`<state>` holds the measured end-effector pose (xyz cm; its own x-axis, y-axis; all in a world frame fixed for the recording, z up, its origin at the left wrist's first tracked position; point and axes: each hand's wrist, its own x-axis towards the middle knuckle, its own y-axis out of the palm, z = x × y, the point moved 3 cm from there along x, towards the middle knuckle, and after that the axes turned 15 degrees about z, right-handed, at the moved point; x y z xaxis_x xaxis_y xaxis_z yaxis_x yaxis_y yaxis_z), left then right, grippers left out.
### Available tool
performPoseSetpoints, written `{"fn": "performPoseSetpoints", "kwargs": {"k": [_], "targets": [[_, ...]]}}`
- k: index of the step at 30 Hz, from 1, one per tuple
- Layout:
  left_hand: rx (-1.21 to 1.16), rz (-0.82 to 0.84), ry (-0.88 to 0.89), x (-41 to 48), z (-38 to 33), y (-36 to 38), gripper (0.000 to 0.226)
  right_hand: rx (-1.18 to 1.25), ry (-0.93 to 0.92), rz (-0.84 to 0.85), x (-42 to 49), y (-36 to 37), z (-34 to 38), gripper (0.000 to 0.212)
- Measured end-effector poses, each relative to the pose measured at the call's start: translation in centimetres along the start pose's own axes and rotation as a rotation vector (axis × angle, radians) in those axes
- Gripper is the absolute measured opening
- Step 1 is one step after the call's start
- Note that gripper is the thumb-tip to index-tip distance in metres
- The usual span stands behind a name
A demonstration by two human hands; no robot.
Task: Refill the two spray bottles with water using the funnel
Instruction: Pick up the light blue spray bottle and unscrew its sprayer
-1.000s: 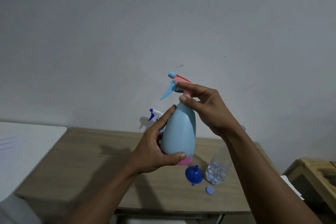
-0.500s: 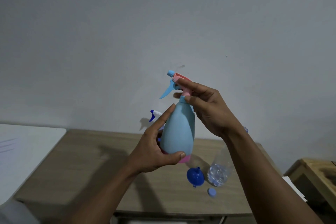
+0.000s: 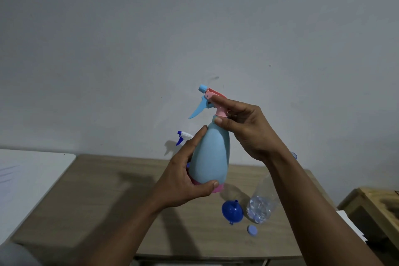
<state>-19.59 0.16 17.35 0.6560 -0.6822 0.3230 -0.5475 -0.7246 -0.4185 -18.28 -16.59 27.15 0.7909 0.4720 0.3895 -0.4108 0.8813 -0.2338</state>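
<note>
The left hand (image 3: 181, 183) is gripping the light-blue pear-shaped plastic spray bottle (image 3: 212, 157) above the wooden table (image 3: 97, 190) — smooth, probably light — while the right hand (image 3: 248, 131) is pinching its pink neck collar (image 3: 221, 112).

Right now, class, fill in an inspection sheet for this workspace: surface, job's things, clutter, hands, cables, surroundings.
Surface: wooden table.
Job's things: light blue spray bottle held up, head on; second spray bottle behind it, mostly hidden; blue funnel beside clear water bottle; blue cap lying loose.
Clutter: white sheets right of the table.
Hands: left hand grips the bottle's body; right hand fingers pinch its pink collar.
Cables: nothing seen.
Surroundings: plain wall; white surface left; wooden furniture right.
</note>
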Motion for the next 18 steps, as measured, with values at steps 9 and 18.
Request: {"fn": "performPoseSetpoints", "kwargs": {"k": [9,18], "targets": [[0.038,-0.005,0.005,0.3,0.4,0.1,0.110,-0.065,0.037,-0.004,-0.2,-0.7,0.1,0.045],[0.040,-0.039,0.028,0.1,0.7,0.2,0.108,-0.117,0.030,-0.105,-0.3,-1.2,0.0,0.046]]}}
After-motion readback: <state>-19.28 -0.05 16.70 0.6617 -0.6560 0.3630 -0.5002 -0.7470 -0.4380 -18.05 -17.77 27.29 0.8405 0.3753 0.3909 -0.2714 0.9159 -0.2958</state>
